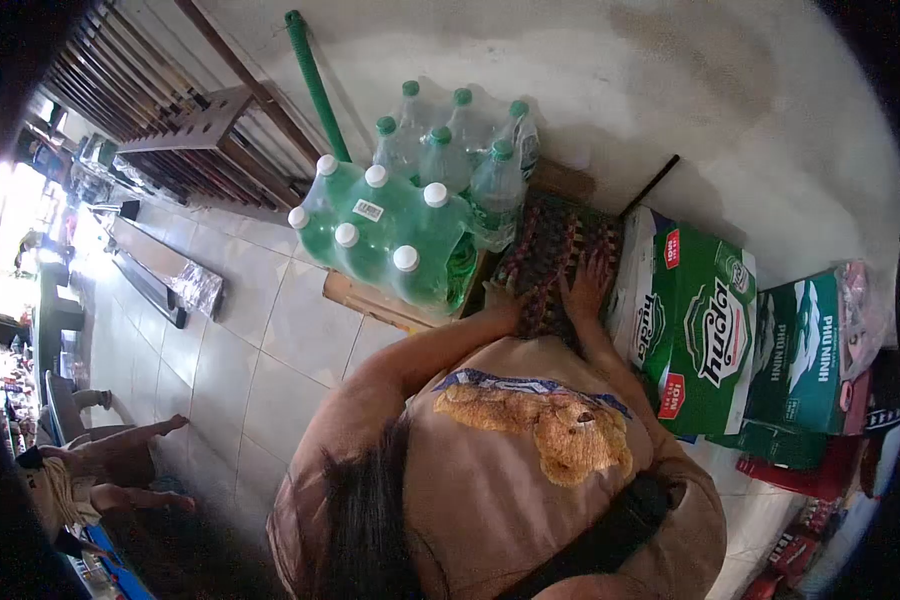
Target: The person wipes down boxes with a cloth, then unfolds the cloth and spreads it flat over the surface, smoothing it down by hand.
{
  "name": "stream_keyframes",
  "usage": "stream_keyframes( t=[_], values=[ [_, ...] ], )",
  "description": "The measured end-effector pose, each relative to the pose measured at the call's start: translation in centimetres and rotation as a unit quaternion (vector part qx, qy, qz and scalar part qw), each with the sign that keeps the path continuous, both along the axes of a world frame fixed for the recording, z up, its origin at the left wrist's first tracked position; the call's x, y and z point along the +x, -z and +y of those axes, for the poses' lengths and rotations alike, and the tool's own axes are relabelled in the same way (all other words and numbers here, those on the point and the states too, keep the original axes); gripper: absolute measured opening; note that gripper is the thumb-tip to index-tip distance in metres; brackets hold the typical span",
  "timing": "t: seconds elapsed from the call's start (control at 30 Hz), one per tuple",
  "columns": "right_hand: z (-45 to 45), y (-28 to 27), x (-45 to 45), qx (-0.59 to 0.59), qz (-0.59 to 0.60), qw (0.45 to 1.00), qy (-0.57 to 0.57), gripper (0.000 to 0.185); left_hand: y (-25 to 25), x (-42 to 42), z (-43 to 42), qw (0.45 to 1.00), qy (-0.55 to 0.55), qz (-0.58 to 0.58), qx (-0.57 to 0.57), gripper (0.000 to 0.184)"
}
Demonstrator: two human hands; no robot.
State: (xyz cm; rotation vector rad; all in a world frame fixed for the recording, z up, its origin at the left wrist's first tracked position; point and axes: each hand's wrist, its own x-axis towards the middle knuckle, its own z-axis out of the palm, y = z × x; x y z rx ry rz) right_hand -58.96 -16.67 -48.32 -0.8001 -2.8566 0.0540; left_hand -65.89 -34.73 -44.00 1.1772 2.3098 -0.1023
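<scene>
A dark woven piece with a red, purple and black pattern (548,245) stands between the bottle packs and the beer carton; I cannot tell whether it is a mat or a basket. On its right part lies my right hand (587,285), fingers spread and flat. My left hand (504,300) touches its left edge, fingers apart, beside the shrink-wrapped pack of green bottles with white caps (370,235). Neither hand appears to hold anything. Just behind that pack is another wrapped pack of bottles with green caps (440,160).
To the right stand a green and white Huda carton (705,320) and a Phu Ninh carton (795,350). A green hose (315,85) leans on the wall near a rack of cue-like sticks (185,130). Another person (120,460) is at the lower left on the tiled floor (280,330).
</scene>
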Motion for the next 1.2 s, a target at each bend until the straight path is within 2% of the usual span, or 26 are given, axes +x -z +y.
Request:
stream_keyframes(
  t=[0.07,0.1,0.2,0.3,0.37,0.4,0.43,0.5,0.53,0.6,0.67,0.7,0.8,0.87,0.93,0.97,1.0,1.07,1.1,1.13,1.2],
  values=[
    [-0.4,0.1,0.7,-0.016,0.044,0.999,-0.006,0.074,2.6,-0.1,0.1,0.995,0.026,0.094,0.008,0.060],
    [-0.7,-0.1,1.0,-0.033,0.089,0.995,-0.015,0.068,3.1,-0.1,0.1,0.995,0.029,0.092,0.007,0.060],
    [-1.0,-0.3,0.9,-0.038,0.047,0.998,0.003,0.068,4.2,-1.1,0.0,0.995,0.061,0.078,0.024,0.061],
    [-1.1,0.0,0.8,-0.020,0.065,0.998,-0.004,0.066,4.4,-2.3,-0.2,0.992,0.092,0.048,0.075,0.063],
    [-1.0,0.2,0.8,-0.007,0.048,0.999,-0.003,0.067,4.0,-2.3,0.0,0.994,0.096,0.044,0.032,0.064],
    [-0.9,0.1,0.8,0.008,0.032,0.999,-0.002,0.068,5.4,-2.4,0.0,0.994,0.095,0.044,0.033,0.064],
    [-0.7,0.3,0.8,0.010,0.031,0.999,-0.002,0.068,6.7,-2.5,-0.1,0.964,0.082,0.136,0.214,0.065],
    [-0.8,0.7,0.7,0.022,0.068,0.997,-0.011,0.068,7.9,-2.5,0.3,0.893,0.063,0.222,0.386,0.066],
    [-0.7,0.3,0.6,0.025,0.071,0.997,-0.011,0.068,5.8,-2.7,0.9,0.961,0.084,0.149,0.217,0.064],
    [-1.0,-0.5,0.7,0.028,0.058,0.998,-0.015,0.068,4.4,-3.1,1.3,0.991,0.105,0.074,0.038,0.065],
    [-1.1,-0.6,0.6,0.023,0.065,0.998,-0.015,0.068,8.3,-3.3,1.1,0.969,0.096,0.151,0.171,0.068],
    [-1.1,-0.5,0.6,0.017,0.066,0.998,-0.017,0.069,7.9,-3.7,1.3,0.969,0.097,0.151,0.171,0.068],
    [-0.6,-1.5,0.0,-0.030,-0.004,0.999,-0.027,0.070,6.2,-3.6,1.1,0.987,0.095,-0.004,0.126,0.072],
    [1.1,-0.3,-1.3,0.003,0.021,0.998,-0.051,0.071,5.5,-3.6,1.5,0.972,0.109,0.146,0.149,0.078],
    [1.5,-0.3,-2.4,0.037,0.045,0.995,-0.079,0.072,5.4,-3.8,3.3,0.983,0.086,0.124,0.100,0.080],
    [1.5,-0.8,-2.8,0.007,0.006,0.998,-0.060,0.073,5.6,-3.8,3.7,0.991,0.065,0.104,0.054,0.083],
    [1.3,-1.2,-2.7,-0.022,-0.034,0.998,-0.040,0.074,6.5,-3.5,3.4,0.991,0.067,0.103,0.054,0.083],
    [1.2,0.1,-2.2,-0.008,-0.006,0.999,-0.052,0.073,8.2,-2.7,3.0,0.983,0.046,0.144,0.100,0.066],
    [1.1,0.6,-1.8,0.005,0.023,0.998,-0.066,0.071,8.1,-2.4,2.7,0.983,0.046,0.142,0.102,0.066],
    [0.6,0.4,-1.0,0.006,0.021,0.998,-0.066,0.071,7.4,-2.1,1.9,0.990,0.013,0.057,0.126,0.076],
    [-1.1,0.1,0.7,0.006,0.044,0.996,-0.082,0.067,5.1,-1.5,0.8,0.989,-0.023,-0.028,0.147,0.085]
  ],
)
